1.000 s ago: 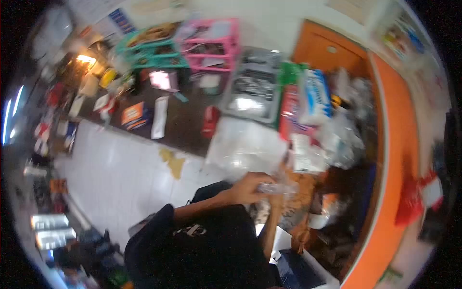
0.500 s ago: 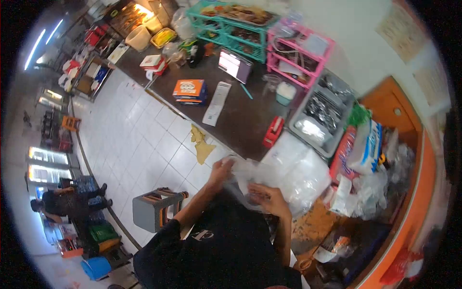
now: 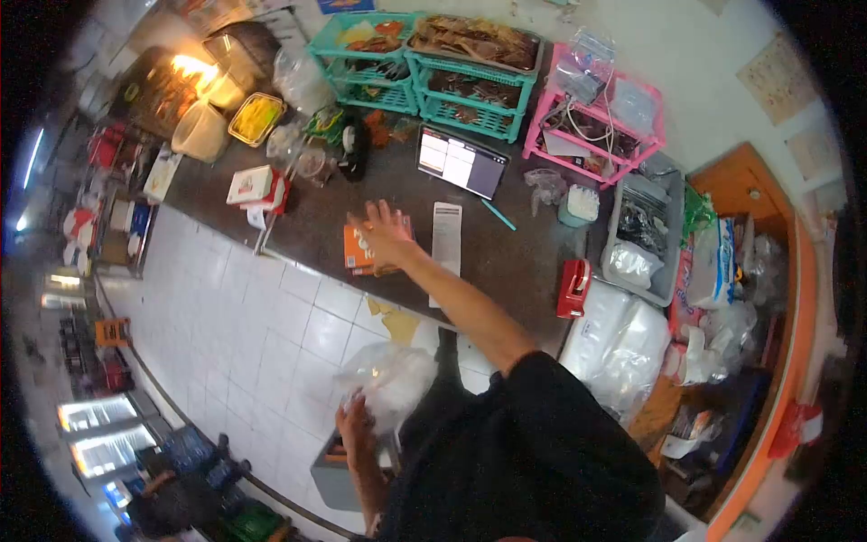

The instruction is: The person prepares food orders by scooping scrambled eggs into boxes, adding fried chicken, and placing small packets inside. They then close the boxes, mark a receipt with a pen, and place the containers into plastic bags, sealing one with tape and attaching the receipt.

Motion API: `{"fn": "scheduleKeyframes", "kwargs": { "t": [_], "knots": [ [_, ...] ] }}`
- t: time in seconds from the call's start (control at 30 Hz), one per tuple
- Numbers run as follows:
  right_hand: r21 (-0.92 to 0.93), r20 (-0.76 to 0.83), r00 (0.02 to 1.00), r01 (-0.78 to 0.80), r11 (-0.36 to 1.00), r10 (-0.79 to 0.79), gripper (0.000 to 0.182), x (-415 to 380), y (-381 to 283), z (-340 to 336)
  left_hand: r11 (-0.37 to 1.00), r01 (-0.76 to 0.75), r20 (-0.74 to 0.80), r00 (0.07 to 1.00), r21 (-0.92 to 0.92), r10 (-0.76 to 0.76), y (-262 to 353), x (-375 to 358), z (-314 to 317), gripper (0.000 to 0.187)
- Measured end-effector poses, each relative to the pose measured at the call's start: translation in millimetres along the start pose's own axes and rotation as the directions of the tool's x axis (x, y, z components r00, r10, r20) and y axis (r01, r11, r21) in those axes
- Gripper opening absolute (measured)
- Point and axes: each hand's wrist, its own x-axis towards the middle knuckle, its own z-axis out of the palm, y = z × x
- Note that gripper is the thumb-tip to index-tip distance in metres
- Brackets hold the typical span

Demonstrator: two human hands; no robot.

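A clear plastic bag [image 3: 388,379] hangs puffed out over the floor beside the counter. My left hand [image 3: 356,423] is closed on the bag's near side, low at my left. Stretched across the counter, my right hand [image 3: 384,237] lies over an orange box [image 3: 361,257] with its fingers spread on the top, hiding much of it. Just right of that hand is a long printed paper slip [image 3: 446,239]. Behind the slip stands a tablet [image 3: 461,163] with a lit screen.
A red tape dispenser [image 3: 573,289] and a stack of clear bags [image 3: 619,339] lie at the counter's right. Teal racks [image 3: 474,104] and a pink rack [image 3: 596,135] line the back. Below my left hand stands a grey stool [image 3: 336,483] on the tiled floor [image 3: 271,361].
Both hands were on the plastic bag; my right hand has let go and reached forward onto the orange box. My left hand has moved left and lower with the bag.
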Motion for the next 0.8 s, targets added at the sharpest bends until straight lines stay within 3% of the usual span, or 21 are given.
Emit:
{"fn": "scheduleKeyframes", "kwargs": {
  "t": [0.03, 0.07, 0.13, 0.17, 0.23, 0.27, 0.33, 0.37, 0.4, 0.43, 0.47, 0.53, 0.57, 0.63, 0.7, 0.73, 0.8],
  "knots": [
    [0.003, -0.006, 1.0, -0.026, 1.0, 0.026, 0.124, 23.1, 3.3, 18.6, 1.0, 0.013, -0.098, 0.995, 0.008, -0.012, 9.5, 1.7, -6.4, 0.035],
    [-0.063, 0.077, 0.997, -0.002, 0.998, 0.007, 0.127, 40.9, 6.7, 38.9, 0.999, 0.022, -0.086, 0.996, 0.03, -0.019, 9.6, 9.9, -20.3, 0.035],
    [-0.036, 0.134, 0.991, -0.006, 0.999, 0.01, 0.126, 56.2, 10.6, 76.1, 0.99, 0.012, -0.07, 0.997, -0.138, -0.022, 11.6, 18.6, -49.6, 0.027],
    [-0.022, 0.162, 0.987, -0.009, 1.0, 0.012, 0.126, 63.1, 11.8, 93.6, 0.991, 0.031, -0.072, 0.997, -0.126, -0.04, 14.5, 24.6, -56.1, 0.027],
    [0.094, 0.207, 0.978, -0.007, 0.996, -0.012, 0.109, 13.9, 1.0, 3.9, 0.986, 0.071, -0.062, 0.995, -0.154, -0.082, 25.7, 31.6, -49.1, 0.03],
    [0.209, 0.151, 0.988, -0.071, 0.975, 0.039, 0.078, -10.6, 3.4, -17.8, 0.984, 0.084, -0.063, 0.994, -0.155, -0.095, 24.2, 42.4, -43.0, 0.03],
    [0.141, -0.056, 0.998, 0.032, 0.989, -0.025, 0.054, -77.0, 19.7, -23.0, 0.998, -0.058, 0.121, 0.991, 0.03, 0.054, 24.9, 63.8, -16.5, 0.03],
    [0.236, -0.007, 1.0, -0.023, 0.972, 0.025, 0.047, -111.1, 32.3, -17.1, 0.954, -0.218, 0.243, 0.956, 0.207, 0.166, 29.9, 67.8, 5.0, 0.029],
    [0.313, -0.011, 0.984, -0.167, 0.935, 0.179, 0.064, -155.8, 33.2, -30.7, 0.974, 0.22, 0.265, 0.944, -0.054, -0.198, 45.7, 73.6, 33.0, 0.027],
    [0.399, -0.014, 0.943, -0.299, 0.867, 0.332, 0.082, -200.5, 34.2, -44.3, 0.977, 0.21, 0.393, 0.896, 0.036, -0.207, 62.2, 67.5, 69.6, 0.028],
    [0.487, -0.017, 0.881, -0.406, 0.773, 0.473, 0.102, -245.0, 35.3, -58.0, 0.97, 0.102, 0.571, 0.793, 0.22, -0.212, 70.2, 66.3, 95.7, 0.029],
    [0.335, 0.092, 0.792, -0.596, 0.73, 0.604, 0.108, -327.0, 34.5, -88.2, 0.929, 0.304, 0.704, 0.611, 0.213, -0.361, 79.5, 47.4, 153.1, 0.034],
    [0.315, 0.128, 0.668, -0.728, 0.608, 0.733, 0.11, -360.5, 26.6, -104.1, 0.872, 0.391, 0.698, 0.534, 0.296, -0.477, 75.0, 42.2, 174.4, 0.036],
    [0.246, 0.153, 0.594, -0.797, 0.552, 0.79, 0.111, -408.9, 6.7, -146.2, 0.809, 0.429, 0.664, 0.471, 0.402, -0.58, 66.8, 29.0, 207.5, 0.035],
    [0.192, 0.251, 0.478, -0.877, 0.44, 0.842, 0.109, -429.7, -15.2, -190.7, 0.876, 0.298, 0.741, 0.469, 0.379, -0.48, 43.0, 25.2, 232.9, 0.034],
    [0.186, 0.249, 0.439, -0.897, 0.402, 0.863, 0.109, -435.8, -25.1, -205.0, 0.934, 0.105, 0.806, 0.478, 0.341, -0.348, 23.5, 27.3, 243.1, 0.034],
    [0.15, 0.249, 0.489, -0.872, 0.466, 0.836, 0.104, -436.3, -39.5, -218.8, 0.857, 0.247, 0.72, 0.467, 0.452, -0.514, -1.8, 43.4, 260.7, 0.044]
  ]
}}
